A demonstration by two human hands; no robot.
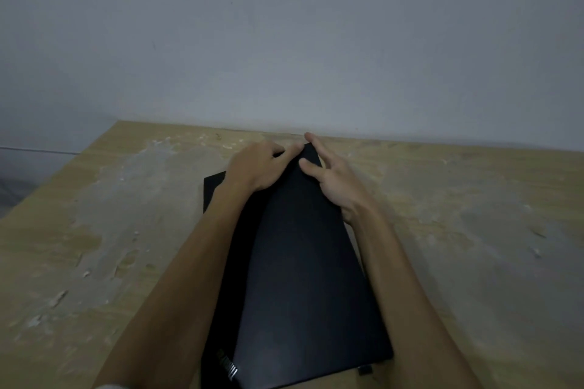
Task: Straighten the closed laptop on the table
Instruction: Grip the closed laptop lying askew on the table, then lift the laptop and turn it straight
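Note:
A black closed laptop (303,278) lies on the worn wooden table (458,230), turned at an angle to the table's edges, with its far corner pointing at the wall. A silver logo shows near its front left corner. My left hand (252,167) curls its fingers over the laptop's far edge, left of that corner. My right hand (331,180) holds the far right edge, thumb on the lid and fingers spread down the side. Both forearms lie over the lid and hide parts of it.
A grey wall (284,41) rises directly behind the table's far edge, close to the laptop's far corner. The table's left edge (57,174) runs diagonally. A small black object (365,370) sits by the laptop's front right corner.

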